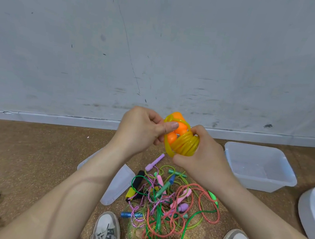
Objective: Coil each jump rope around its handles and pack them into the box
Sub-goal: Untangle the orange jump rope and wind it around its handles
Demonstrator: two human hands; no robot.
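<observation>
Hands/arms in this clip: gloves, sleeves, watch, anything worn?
Nothing worn. Left hand and right hand: no gloves, rings or tape. Left forearm and right forearm bare to the frame edge: no sleeves, watch or bands.

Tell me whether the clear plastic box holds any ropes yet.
Empty. The clear plastic box shows only its bare bottom; the tangled ropes lie on the floor beside it.
</observation>
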